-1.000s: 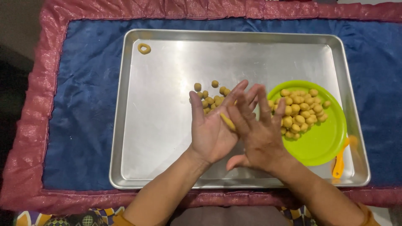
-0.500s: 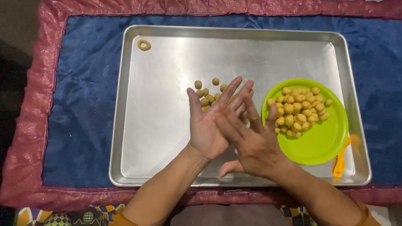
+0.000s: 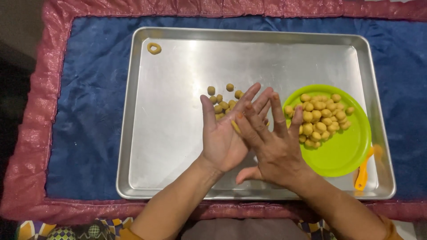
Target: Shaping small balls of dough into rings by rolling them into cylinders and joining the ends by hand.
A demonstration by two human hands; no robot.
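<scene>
The left hand (image 3: 224,135) is lying palm up over the middle of the metal tray (image 3: 178,111), fingers straight and spread toward one o'clock. The right hand (image 3: 273,149) is lying palm down across it, its fingers crossing the left fingers and pointing toward eleven o'clock. Between the two palms a thin roll of yellow dough (image 3: 235,127) is being pressed; only a short piece of it is showing at the edge of the right fingers.

At twelve o'clock from the hands, a loose cluster of small dough balls (image 3: 221,100) is sitting on the bare tray, partly hidden behind the fingertips. At three o'clock from the hands, a round green plate (image 3: 342,151) is resting inside the tray, holding a heap of more dough balls (image 3: 321,118) on its upper left half. An orange scraper (image 3: 364,171) is lying at the plate's four o'clock edge. A single dough ring (image 3: 154,48) is sitting in the tray's far left corner, at about ten o'clock, well apart from everything else. The tray is resting on a blue cloth (image 3: 89,98) with a red border (image 3: 35,133).
</scene>
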